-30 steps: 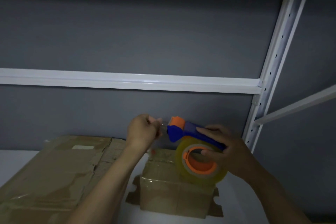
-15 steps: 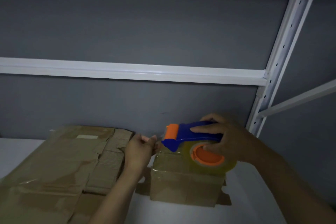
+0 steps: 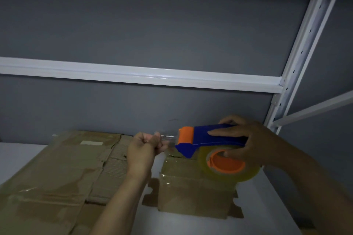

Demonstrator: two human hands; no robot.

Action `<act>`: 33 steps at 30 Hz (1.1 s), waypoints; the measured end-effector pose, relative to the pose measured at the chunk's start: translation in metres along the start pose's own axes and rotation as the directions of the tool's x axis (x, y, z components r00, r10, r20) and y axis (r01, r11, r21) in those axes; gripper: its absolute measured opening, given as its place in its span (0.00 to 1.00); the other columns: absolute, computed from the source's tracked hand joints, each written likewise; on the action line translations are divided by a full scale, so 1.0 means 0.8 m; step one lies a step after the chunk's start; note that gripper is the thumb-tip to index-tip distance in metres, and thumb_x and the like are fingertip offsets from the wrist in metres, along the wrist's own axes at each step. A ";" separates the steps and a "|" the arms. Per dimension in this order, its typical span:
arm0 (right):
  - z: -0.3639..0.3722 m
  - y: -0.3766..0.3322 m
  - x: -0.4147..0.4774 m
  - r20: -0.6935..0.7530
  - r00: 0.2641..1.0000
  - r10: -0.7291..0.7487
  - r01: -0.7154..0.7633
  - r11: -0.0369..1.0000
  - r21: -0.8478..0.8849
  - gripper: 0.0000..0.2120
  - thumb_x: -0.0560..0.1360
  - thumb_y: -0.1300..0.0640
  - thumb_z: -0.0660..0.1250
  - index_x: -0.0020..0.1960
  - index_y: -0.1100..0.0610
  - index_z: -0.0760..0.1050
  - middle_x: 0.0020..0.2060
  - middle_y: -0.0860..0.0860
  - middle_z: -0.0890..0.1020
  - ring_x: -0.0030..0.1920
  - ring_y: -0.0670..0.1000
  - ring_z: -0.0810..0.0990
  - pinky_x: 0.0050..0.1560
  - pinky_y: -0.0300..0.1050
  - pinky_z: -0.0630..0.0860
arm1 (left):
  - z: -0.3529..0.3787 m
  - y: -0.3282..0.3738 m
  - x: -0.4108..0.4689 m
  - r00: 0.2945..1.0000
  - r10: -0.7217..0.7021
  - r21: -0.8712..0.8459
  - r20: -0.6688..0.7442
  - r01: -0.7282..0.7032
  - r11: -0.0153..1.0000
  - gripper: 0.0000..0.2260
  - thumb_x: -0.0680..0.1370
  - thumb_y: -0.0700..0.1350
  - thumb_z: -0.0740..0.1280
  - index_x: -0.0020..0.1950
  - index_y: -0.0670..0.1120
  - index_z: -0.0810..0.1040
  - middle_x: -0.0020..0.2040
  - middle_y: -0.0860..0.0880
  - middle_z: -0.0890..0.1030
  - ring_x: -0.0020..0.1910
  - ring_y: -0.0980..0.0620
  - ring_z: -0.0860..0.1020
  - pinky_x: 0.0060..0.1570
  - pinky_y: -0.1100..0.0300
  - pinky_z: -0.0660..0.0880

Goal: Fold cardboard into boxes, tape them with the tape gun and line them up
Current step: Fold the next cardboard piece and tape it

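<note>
A small folded cardboard box (image 3: 193, 192) stands on the white shelf (image 3: 191, 225), its top glossy with clear tape. Above it my right hand (image 3: 248, 139) grips a blue and orange tape gun (image 3: 206, 139) carrying a roll of clear tape (image 3: 229, 168). The gun's nose points left. My left hand (image 3: 145, 149), fingers curled, pinches the free end of the tape (image 3: 168, 137) just left of the gun's orange roller, above the box's far left corner.
A large flattened sheet of worn cardboard (image 3: 57, 177) lies on the shelf to the left. A grey wall is behind, crossed by a white beam (image 3: 133, 74). A white slotted upright (image 3: 298, 59) rises at the right.
The tape gun has turned level above the box. My left hand stays pinched at its nose, and a short stretch of clear tape now shows between them.
</note>
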State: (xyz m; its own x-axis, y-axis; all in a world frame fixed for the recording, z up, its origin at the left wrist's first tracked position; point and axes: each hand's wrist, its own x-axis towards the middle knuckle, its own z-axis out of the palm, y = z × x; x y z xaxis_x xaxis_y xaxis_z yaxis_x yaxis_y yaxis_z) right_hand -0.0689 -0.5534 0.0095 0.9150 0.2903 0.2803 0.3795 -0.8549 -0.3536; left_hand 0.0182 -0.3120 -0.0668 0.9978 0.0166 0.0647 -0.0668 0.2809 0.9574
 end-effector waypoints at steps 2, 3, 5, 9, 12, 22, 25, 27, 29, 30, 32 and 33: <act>-0.008 -0.001 -0.003 -0.001 1.000 -0.008 0.008 1.000 -0.018 0.28 0.63 0.39 0.68 0.59 0.21 0.64 0.59 0.37 0.69 0.59 0.40 0.70 0.55 0.26 0.67 | 0.002 0.001 0.002 1.000 0.017 0.021 0.003 -0.017 1.000 0.09 0.79 0.38 0.65 0.39 0.41 0.72 0.28 0.48 0.79 0.33 0.50 0.82 0.44 0.50 0.79; -0.012 -0.001 -0.005 -0.010 1.000 -0.007 0.007 1.000 -0.030 0.28 0.63 0.40 0.69 0.59 0.21 0.64 0.59 0.37 0.70 0.59 0.40 0.70 0.54 0.26 0.67 | 0.004 0.000 0.001 1.000 0.021 0.028 0.011 -0.021 0.999 0.09 0.79 0.38 0.65 0.39 0.41 0.72 0.28 0.48 0.79 0.33 0.50 0.82 0.43 0.51 0.79; -0.018 -0.002 -0.010 -0.019 1.000 -0.007 0.006 0.998 -0.058 0.26 0.63 0.39 0.68 0.58 0.21 0.66 0.58 0.37 0.70 0.58 0.39 0.70 0.53 0.26 0.67 | 0.009 -0.004 -0.004 1.000 0.012 0.044 0.011 -0.012 0.999 0.09 0.79 0.38 0.65 0.39 0.40 0.72 0.27 0.48 0.79 0.30 0.53 0.81 0.41 0.54 0.79; -0.016 0.003 -0.007 0.027 0.999 0.019 -0.016 0.993 -0.114 0.25 0.66 0.47 0.73 0.56 0.26 0.67 0.56 0.40 0.70 0.55 0.39 0.70 0.50 0.24 0.66 | 0.015 -0.021 -0.006 0.998 0.030 0.158 -0.048 -0.022 0.987 0.09 0.79 0.40 0.66 0.40 0.39 0.73 0.30 0.46 0.80 0.31 0.54 0.81 0.42 0.54 0.79; -0.003 0.012 0.003 0.095 0.994 0.052 -0.033 0.982 -0.189 0.26 0.70 0.54 0.74 0.57 0.29 0.68 0.55 0.43 0.70 0.51 0.42 0.70 0.48 0.26 0.65 | 0.010 -0.042 -0.006 0.994 0.070 0.409 -0.088 -0.028 0.912 0.10 0.77 0.44 0.68 0.41 0.38 0.77 0.36 0.45 0.82 0.40 0.47 0.81 0.42 0.54 0.75; 0.034 0.010 0.039 0.164 0.982 0.089 -0.048 0.970 -0.238 0.24 0.71 0.57 0.72 0.60 0.34 0.73 0.53 0.43 0.68 0.50 0.43 0.68 0.45 0.25 0.62 | -0.013 -0.073 0.000 0.985 -0.089 0.416 -0.147 0.143 0.898 0.12 0.76 0.46 0.70 0.35 0.41 0.80 0.32 0.45 0.82 0.35 0.45 0.80 0.44 0.49 0.78; 0.039 0.006 0.043 0.169 0.983 0.075 -0.024 0.957 -0.288 0.23 0.72 0.55 0.71 0.61 0.35 0.74 0.55 0.43 0.69 0.51 0.43 0.69 0.48 0.31 0.65 | -0.020 -0.083 0.001 0.986 -0.127 0.501 -0.103 0.162 0.850 0.12 0.76 0.48 0.69 0.35 0.43 0.79 0.31 0.45 0.81 0.35 0.46 0.80 0.44 0.49 0.79; 0.040 0.004 0.045 0.168 0.983 0.074 -0.027 0.963 -0.268 0.22 0.72 0.56 0.71 0.61 0.37 0.75 0.54 0.43 0.69 0.51 0.44 0.69 0.49 0.34 0.66 | -0.024 -0.090 0.004 0.984 -0.167 0.528 -0.063 0.175 0.831 0.14 0.76 0.49 0.69 0.33 0.43 0.78 0.26 0.47 0.79 0.29 0.49 0.79 0.38 0.53 0.79; 0.042 0.004 0.045 0.169 0.983 0.069 -0.021 0.962 -0.271 0.22 0.72 0.57 0.71 0.61 0.37 0.75 0.53 0.43 0.69 0.51 0.45 0.69 0.50 0.36 0.66 | -0.025 -0.089 0.004 0.971 -0.239 0.541 -0.014 0.208 0.815 0.16 0.77 0.49 0.68 0.33 0.42 0.75 0.25 0.47 0.77 0.24 0.53 0.76 0.31 0.58 0.76; 0.043 0.005 0.045 0.166 0.984 0.065 -0.013 0.955 -0.297 0.22 0.72 0.57 0.71 0.61 0.36 0.75 0.53 0.43 0.69 0.51 0.45 0.69 0.50 0.37 0.66 | -0.026 -0.089 0.005 0.962 -0.272 0.551 0.007 0.223 0.804 0.14 0.77 0.50 0.68 0.37 0.42 0.75 0.27 0.47 0.78 0.24 0.53 0.76 0.31 0.57 0.77; 0.043 0.005 0.045 0.174 0.983 0.066 -0.005 0.943 -0.333 0.23 0.72 0.55 0.70 0.61 0.34 0.73 0.53 0.42 0.69 0.52 0.46 0.70 0.51 0.38 0.68 | -0.026 -0.089 0.005 0.946 -0.324 0.554 0.014 0.263 0.790 0.16 0.76 0.53 0.69 0.56 0.44 0.72 0.43 0.44 0.82 0.35 0.51 0.81 0.34 0.57 0.80; 0.043 0.005 0.046 0.182 0.981 0.071 -0.005 0.939 -0.343 0.23 0.72 0.55 0.70 0.62 0.34 0.73 0.54 0.43 0.69 0.52 0.46 0.70 0.52 0.39 0.68 | -0.029 -0.091 0.004 0.962 -0.272 0.571 0.000 0.223 0.790 0.23 0.76 0.52 0.69 0.66 0.45 0.68 0.53 0.43 0.81 0.44 0.49 0.82 0.40 0.57 0.80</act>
State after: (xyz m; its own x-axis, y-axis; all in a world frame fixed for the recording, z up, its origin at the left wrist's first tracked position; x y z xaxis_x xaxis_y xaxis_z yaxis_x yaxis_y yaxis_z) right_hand -0.0289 -0.5313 -0.0118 0.9493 0.3018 0.0877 0.3052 -0.9519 -0.0278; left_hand 0.0261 -0.3101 -0.1427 0.9784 -0.0607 -0.1977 0.1682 -0.3221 0.9316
